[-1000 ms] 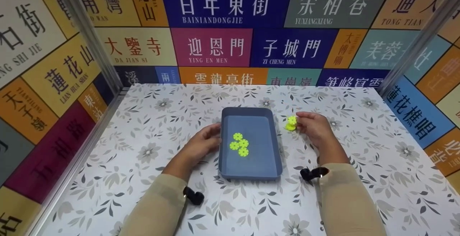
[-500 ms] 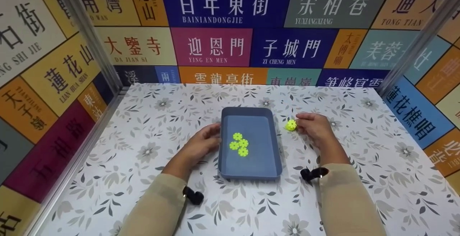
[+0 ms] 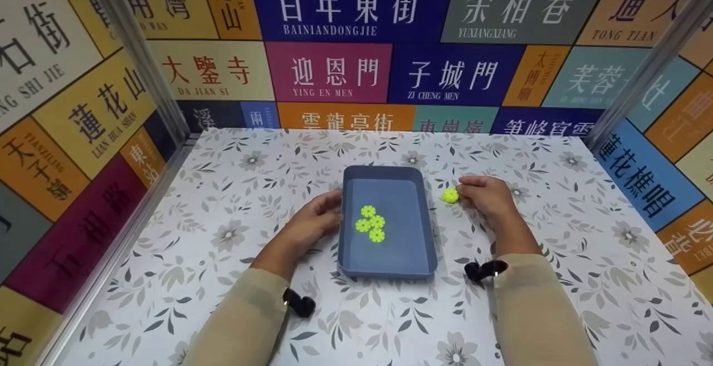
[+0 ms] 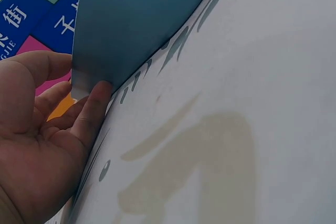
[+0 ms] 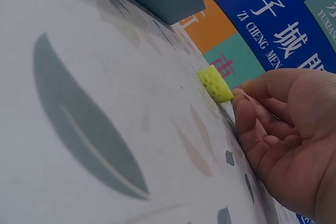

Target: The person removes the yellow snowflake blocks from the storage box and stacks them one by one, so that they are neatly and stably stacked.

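Observation:
A grey-blue rectangular tray (image 3: 398, 260) stands on the table, with several flower-shaped yellow-green plastic discs (image 3: 370, 224) lying flat on its floor. My left hand (image 3: 312, 224) rests beside its left wall, the fingertips touching the outside in the left wrist view. To the right of the tray, a short stack of the same discs (image 3: 450, 195) sits on the table. My right hand (image 3: 490, 201) pinches its near edge between thumb and forefinger. The right wrist view shows the stack (image 5: 215, 84) side on, its layers lined up and touching the tabletop.
A white cloth with grey leaf and flower prints (image 3: 239, 288) covers the table. Panels with large printed characters (image 3: 334, 71) wall it at the back and sides. Black wrist cameras (image 3: 301, 303) stick out from both tan sleeves.
The disc in my right hand has come down onto the discs beneath it, and they now line up as one stack. The left hand and the tray have not visibly moved.

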The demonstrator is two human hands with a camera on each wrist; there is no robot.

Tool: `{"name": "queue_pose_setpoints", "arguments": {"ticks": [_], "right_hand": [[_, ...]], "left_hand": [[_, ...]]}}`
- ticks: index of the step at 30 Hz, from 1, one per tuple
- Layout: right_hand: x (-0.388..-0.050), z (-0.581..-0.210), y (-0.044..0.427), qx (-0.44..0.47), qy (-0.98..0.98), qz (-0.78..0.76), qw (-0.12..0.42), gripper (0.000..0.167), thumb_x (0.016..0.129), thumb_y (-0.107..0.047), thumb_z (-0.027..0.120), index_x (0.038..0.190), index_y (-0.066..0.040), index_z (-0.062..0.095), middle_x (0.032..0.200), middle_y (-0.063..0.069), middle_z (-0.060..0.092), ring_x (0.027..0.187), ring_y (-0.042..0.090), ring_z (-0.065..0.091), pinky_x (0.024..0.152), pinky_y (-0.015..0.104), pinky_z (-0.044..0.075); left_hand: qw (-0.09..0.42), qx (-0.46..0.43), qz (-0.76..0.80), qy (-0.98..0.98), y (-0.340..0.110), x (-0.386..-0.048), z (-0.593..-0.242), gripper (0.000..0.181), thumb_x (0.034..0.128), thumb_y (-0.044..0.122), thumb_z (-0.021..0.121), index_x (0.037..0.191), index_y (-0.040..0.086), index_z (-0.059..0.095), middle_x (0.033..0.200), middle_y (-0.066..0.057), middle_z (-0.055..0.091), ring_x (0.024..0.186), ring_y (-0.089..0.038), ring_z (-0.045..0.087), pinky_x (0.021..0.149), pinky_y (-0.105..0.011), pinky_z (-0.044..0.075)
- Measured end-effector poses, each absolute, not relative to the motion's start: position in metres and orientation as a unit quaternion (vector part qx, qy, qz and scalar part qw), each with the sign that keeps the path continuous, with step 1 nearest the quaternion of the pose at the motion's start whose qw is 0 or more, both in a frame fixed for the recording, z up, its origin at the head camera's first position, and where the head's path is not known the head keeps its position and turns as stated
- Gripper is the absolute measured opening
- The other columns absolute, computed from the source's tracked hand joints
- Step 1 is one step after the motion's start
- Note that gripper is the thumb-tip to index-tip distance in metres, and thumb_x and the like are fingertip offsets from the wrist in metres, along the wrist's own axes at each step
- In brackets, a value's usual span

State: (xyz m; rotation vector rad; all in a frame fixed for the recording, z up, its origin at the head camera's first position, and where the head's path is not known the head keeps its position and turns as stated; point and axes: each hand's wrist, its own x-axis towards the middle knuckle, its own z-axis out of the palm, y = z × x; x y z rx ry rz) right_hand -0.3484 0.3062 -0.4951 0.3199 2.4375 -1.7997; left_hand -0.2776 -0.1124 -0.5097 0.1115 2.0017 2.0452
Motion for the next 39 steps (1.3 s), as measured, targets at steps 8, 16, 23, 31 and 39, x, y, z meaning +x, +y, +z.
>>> {"name": "queue_pose_setpoints", "arguments": {"ticks": [8,16,23,31,39], "right_hand": [[-0.349,-0.487,0.304,0.123,0.785,-0.604,0.061,0.048,0.102,-0.025,0.072,0.147,-0.008,0.064,0.11,0.0,0.073,0.086,0.01,0.068,0.076,0.024,0.06],[-0.349,-0.468,0.292,0.095,0.746,-0.655,0.077,0.046,0.103,-0.025,0.071,0.147,-0.011,0.063,0.116,-0.006,0.068,0.096,0.011,0.066,0.086,0.025,0.059],[-0.342,-0.454,0.275,0.051,0.743,-0.661,0.092,0.043,0.103,-0.025,0.073,0.142,-0.009,0.065,0.11,-0.006,0.068,0.093,0.012,0.064,0.082,0.023,0.06],[-0.332,-0.442,0.252,-0.023,0.75,-0.65,0.119,0.037,0.103,-0.023,0.072,0.136,-0.007,0.067,0.108,-0.006,0.07,0.089,0.011,0.065,0.078,0.023,0.06],[-0.321,-0.43,0.225,-0.056,0.752,-0.642,0.136,0.035,0.099,-0.021,0.077,0.13,-0.007,0.071,0.105,-0.003,0.072,0.089,0.014,0.065,0.078,0.027,0.061]], "left_hand": [[0.142,0.033,0.705,0.694,-0.112,-0.277,-0.508,0.066,0.0983,0.009,0.069,0.161,0.017,0.049,0.159,-0.007,0.056,0.144,-0.026,0.058,0.122,-0.046,0.048],[0.141,0.035,0.705,0.694,-0.112,-0.277,-0.508,0.066,0.0985,0.009,0.068,0.161,0.016,0.049,0.161,-0.007,0.055,0.145,-0.026,0.057,0.121,-0.046,0.048],[0.143,0.037,0.709,0.69,-0.111,-0.278,-0.508,0.063,0.0991,0.008,0.066,0.16,0.015,0.05,0.161,-0.008,0.055,0.144,-0.026,0.058,0.121,-0.046,0.048],[0.14,0.036,0.706,0.693,-0.111,-0.279,-0.509,0.065,0.0984,0.008,0.067,0.16,0.016,0.05,0.161,-0.007,0.055,0.143,-0.026,0.058,0.121,-0.046,0.048],[0.135,0.038,0.704,0.696,-0.112,-0.279,-0.511,0.064,0.0981,0.007,0.067,0.159,0.015,0.051,0.159,-0.008,0.056,0.143,-0.026,0.058,0.122,-0.046,0.048]]}}
